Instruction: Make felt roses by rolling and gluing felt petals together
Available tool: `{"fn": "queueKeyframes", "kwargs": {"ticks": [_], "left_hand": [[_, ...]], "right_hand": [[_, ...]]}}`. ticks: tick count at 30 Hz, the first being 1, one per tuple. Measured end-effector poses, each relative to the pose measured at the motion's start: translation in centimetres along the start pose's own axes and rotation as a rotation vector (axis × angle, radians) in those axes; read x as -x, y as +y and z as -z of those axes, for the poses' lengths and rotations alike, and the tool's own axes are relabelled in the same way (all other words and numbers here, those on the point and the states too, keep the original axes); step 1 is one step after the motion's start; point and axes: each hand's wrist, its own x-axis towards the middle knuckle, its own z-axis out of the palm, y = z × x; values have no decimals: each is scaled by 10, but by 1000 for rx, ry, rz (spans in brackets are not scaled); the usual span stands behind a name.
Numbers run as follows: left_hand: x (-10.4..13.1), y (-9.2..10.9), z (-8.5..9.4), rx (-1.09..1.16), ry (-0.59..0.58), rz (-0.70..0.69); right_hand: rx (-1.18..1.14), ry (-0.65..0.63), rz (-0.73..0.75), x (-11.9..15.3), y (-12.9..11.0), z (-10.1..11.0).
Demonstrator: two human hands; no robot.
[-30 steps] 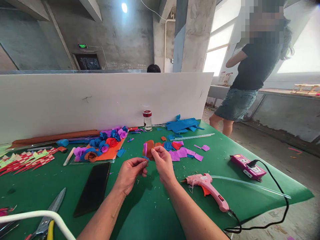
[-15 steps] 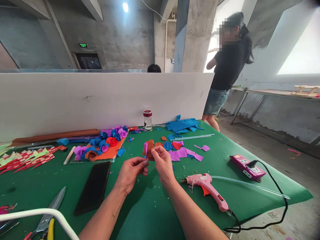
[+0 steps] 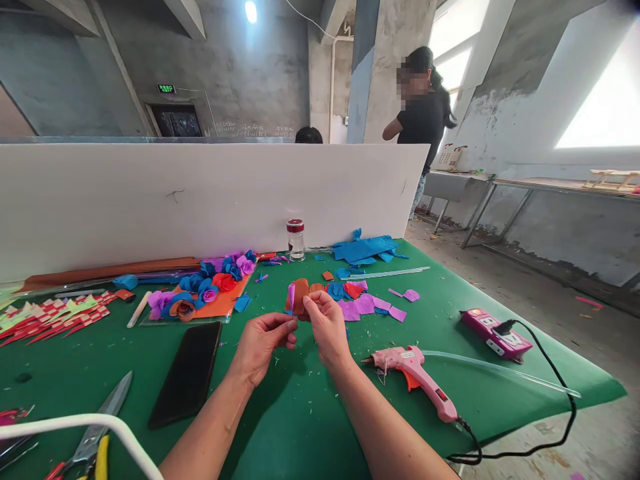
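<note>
My left hand (image 3: 264,341) pinches the lower end of a small rolled purple paper piece (image 3: 291,296), thumb against forefinger. Between the thumb and fingers of my right hand (image 3: 326,325) is a brown paper petal (image 3: 300,293), pressed against the purple roll. Where the two papers meet at the bottom is hidden by my fingers. Just beyond my right hand lie cut paper petals in brown, blue (image 3: 336,291), red (image 3: 353,289) and purple (image 3: 365,304). A pink glue gun (image 3: 413,370) rests to the right of my right forearm.
Finished paper flowers (image 3: 225,283) lie at the back left, near a black phone (image 3: 186,373) and scissors (image 3: 107,417). A lidded glass jar (image 3: 296,243) stands by the white board (image 3: 225,200). A purple power strip (image 3: 495,335) with a black cord sits right. One person (image 3: 425,113) stands beyond the board.
My hands and the papers in them have stayed almost still. The person in the background has moved left and farther away, now partly behind the board.
</note>
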Motion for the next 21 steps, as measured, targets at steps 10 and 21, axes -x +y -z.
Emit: {"fn": "queueKeyframes", "kwargs": {"ticks": [10, 21], "left_hand": [[1, 0, -1, -4, -12, 9], [0, -1, 1, -13, -22, 3]], "right_hand": [[-1, 3, -8, 0, -1, 0], [-6, -2, -16, 1, -3, 0]]}}
